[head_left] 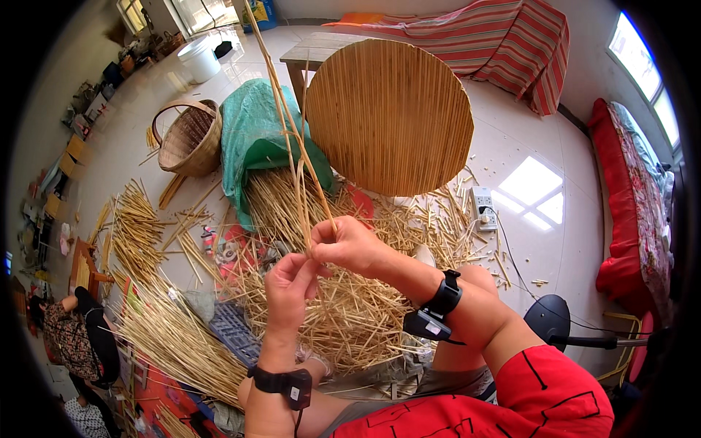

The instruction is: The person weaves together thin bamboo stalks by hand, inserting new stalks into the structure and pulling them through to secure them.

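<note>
Head view: a few long stalks [301, 201] are held up by both hands over the middle of the work area, their lower ends pinched between the fingers and their upper ends reaching past the top edge. By the left hand [288, 288], thumb and fingertips are closed on the stalks from below; by the right hand [352, 247], just above and touching it, they are gripped between thumb and curled fingers. A black band [442, 293] is worn on the right forearm, and a similar one on the left. Beneath the hands, the floor is covered by a loose heap [339, 314] of straw. More straw is held in the mouth of a green sack [248, 124], beside which a handled basket [191, 142] is set. Long straw is gathered in a bundle [182, 343] at the left. Behind the heap, a round panel [391, 117] is stood upright before a bench [307, 50]. At the lower left, another person [82, 336] is partly seen.
</note>
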`<state>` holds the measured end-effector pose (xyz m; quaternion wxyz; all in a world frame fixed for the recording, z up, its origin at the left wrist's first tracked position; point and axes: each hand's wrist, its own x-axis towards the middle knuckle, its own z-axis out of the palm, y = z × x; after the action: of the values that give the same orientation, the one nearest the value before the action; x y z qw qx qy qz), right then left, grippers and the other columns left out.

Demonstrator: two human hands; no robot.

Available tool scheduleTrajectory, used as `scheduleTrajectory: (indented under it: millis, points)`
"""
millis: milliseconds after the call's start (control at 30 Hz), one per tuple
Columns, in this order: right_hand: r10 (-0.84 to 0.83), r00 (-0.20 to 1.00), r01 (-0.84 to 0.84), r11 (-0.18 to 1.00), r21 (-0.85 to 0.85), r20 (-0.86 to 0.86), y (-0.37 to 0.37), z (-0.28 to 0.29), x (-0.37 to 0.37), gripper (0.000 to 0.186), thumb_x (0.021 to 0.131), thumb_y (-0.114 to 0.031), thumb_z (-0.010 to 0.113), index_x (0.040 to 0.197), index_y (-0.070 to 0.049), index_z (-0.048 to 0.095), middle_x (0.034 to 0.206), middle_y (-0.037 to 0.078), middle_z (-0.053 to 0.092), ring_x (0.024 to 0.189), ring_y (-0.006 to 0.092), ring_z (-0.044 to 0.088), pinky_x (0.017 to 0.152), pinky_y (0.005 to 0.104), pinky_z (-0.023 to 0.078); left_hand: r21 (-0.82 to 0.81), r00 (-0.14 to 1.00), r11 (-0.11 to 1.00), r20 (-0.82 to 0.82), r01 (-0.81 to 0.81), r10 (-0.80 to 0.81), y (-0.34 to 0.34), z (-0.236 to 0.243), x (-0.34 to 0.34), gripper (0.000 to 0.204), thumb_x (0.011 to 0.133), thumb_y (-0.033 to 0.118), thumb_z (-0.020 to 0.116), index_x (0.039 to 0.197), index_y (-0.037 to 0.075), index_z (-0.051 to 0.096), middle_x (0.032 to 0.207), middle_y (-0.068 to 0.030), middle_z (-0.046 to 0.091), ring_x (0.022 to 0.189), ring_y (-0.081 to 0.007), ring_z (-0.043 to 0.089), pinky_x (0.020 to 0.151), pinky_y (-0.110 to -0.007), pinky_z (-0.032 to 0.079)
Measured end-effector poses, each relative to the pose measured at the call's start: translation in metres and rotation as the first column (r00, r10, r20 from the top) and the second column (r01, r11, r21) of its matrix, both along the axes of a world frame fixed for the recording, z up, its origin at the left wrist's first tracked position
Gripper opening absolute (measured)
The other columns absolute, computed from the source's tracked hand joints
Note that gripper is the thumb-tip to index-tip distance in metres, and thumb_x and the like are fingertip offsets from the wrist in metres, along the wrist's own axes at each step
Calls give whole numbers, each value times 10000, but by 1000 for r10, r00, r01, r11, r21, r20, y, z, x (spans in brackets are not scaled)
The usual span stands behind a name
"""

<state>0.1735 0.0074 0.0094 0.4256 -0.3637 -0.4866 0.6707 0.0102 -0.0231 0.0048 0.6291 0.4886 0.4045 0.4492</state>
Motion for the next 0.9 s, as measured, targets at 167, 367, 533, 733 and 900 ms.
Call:
scheduleTrajectory:
  millis: [167,367,533,733,900]
  points:
    - [22,993,-26,999,-36,-120,0,1,0,97,786,-77,617,793,20,610,681,44,621,581,74,556,539,211,435,-25,997,1000,80,13,-11,-1,2,-2,153,940,177,560,908,36,610,736,-78,663,458,-17,412,423,-142,301]
    - [-68,991,49,986,162,113,-2,0,-2,99,789,-65,622,801,33,613,674,37,625,613,71,577,559,215,455,22,997,997,-27,-73,74,4,-8,-1,163,938,170,573,867,25,596,719,-38,651,484,-14,426,445,-157,325]
    - [-111,977,82,983,164,182,-2,1,-2,101,793,-57,616,771,41,619,664,34,629,617,59,579,547,216,455,41,991,995,-100,-91,94,3,-8,1,165,931,170,588,870,17,594,715,-32,649,494,-6,428,446,-159,325]
    - [-98,987,81,988,132,130,-2,3,-2,98,778,-50,608,766,46,626,645,41,630,600,68,585,535,225,461,64,987,994,-125,-93,100,3,-6,1,173,930,172,590,877,7,596,717,-31,651,492,-5,433,442,-162,330]
    - [-136,973,98,975,200,187,-2,3,-4,107,752,-52,608,763,53,629,621,68,634,568,97,603,516,244,478,97,971,991,-211,-94,113,3,-8,-1,172,931,167,588,875,4,596,715,-28,649,490,-5,440,441,-160,328]
